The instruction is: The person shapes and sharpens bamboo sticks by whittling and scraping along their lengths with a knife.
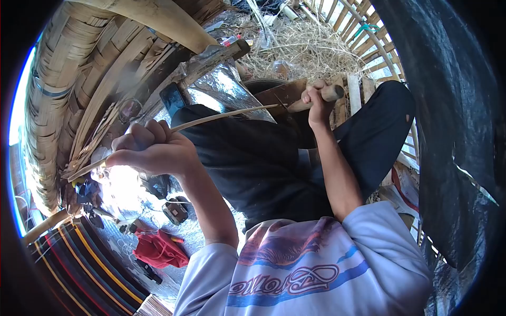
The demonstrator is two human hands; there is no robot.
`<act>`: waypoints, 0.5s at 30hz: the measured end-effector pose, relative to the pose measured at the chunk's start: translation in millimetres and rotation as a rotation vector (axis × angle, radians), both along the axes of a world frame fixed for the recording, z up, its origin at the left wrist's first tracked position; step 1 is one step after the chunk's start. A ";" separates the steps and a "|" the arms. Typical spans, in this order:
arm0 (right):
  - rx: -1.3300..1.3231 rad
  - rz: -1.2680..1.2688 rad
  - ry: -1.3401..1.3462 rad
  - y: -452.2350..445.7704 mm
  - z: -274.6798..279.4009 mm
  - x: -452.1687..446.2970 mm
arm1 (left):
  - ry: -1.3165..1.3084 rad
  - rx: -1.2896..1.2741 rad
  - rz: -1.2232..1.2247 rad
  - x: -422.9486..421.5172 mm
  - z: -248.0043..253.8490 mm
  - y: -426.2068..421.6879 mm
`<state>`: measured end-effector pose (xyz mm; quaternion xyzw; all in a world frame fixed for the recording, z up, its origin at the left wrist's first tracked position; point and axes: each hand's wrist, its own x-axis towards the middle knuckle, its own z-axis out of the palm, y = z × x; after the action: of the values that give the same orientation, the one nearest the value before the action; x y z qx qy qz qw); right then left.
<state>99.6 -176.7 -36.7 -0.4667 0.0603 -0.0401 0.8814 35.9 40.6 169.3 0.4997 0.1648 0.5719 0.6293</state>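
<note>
My left hand (150, 147) is closed in a fist around a thin, pale bamboo strip (221, 114). One end of the strip sticks out past my thumb at the left, and the other reaches toward my right hand. My right hand (319, 102) grips a knife by its thick, round wooden handle (301, 105), above my bent leg. Only a little of the dark, narrow blade (281, 102) shows, at the strip's far end; whether it touches the strip I cannot tell. Dark trousers (247, 158) cover my crossed legs beneath both hands.
Large woven bamboo pieces (58, 105) rise at the left. A phone (173, 99) lies beyond my left hand. Straw and shavings (300, 50) cover the ground ahead, near a slatted bamboo wall (369, 37). Dark sheeting (458, 131) hangs at right; a red cloth (161, 248) lies lower left.
</note>
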 end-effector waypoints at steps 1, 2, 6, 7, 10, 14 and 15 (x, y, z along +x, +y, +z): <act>0.003 0.001 0.003 3.1 -14.0 -1.7 | -0.010 0.015 -0.011 -1.3 -2.0 2.1; -0.292 0.002 -0.098 4.8 -35.3 -9.0 | 0.000 0.012 -0.024 -5.2 -1.6 1.3; -0.632 0.087 -0.211 11.6 -20.7 0.4 | -0.030 0.006 -0.043 3.9 -1.7 -3.3; -0.602 0.095 -0.205 13.9 -22.4 -1.7 | -0.011 0.036 -0.075 1.7 -6.0 -1.2; -0.650 0.026 -0.066 13.3 -24.1 -3.0 | 0.035 0.006 -0.257 10.4 -58.8 -8.2; -0.538 0.015 -0.020 8.1 -23.8 -3.7 | 0.191 -0.039 -0.187 19.9 -131.3 -14.5; -0.542 0.011 -0.020 6.6 -23.7 -4.1 | 0.226 -0.050 -0.167 21.4 -136.4 -15.5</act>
<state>95.5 -170.1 -60.3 -0.6856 0.0364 -0.0547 0.7250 57.3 25.1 32.9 0.5573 0.2066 0.4532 0.6644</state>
